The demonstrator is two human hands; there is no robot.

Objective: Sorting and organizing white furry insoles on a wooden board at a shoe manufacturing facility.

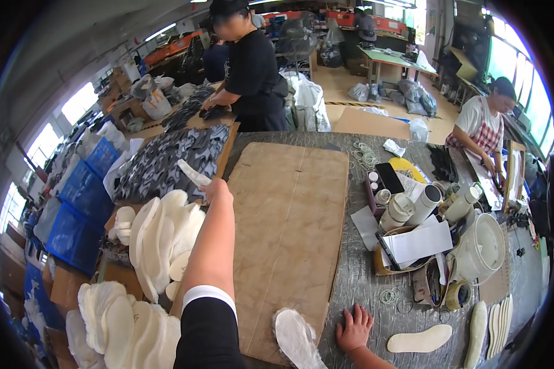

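My left arm reaches far forward, and my left hand grips one end of a pale insole, seen nearly edge-on. It is held above the border between a brown cardboard sheet and dark patterned pieces. My right hand lies palm down on the table, fingers spread, holding nothing. To its left a fluffy white insole rests on the cardboard's near edge; to its right lies a smooth cream insole. Thick stacks of cream insoles stand left of my arm.
On the right stand a white bucket, bottles, a phone and papers. More insoles line the near right. Blue crates stand left. One co-worker works ahead, another at far right.
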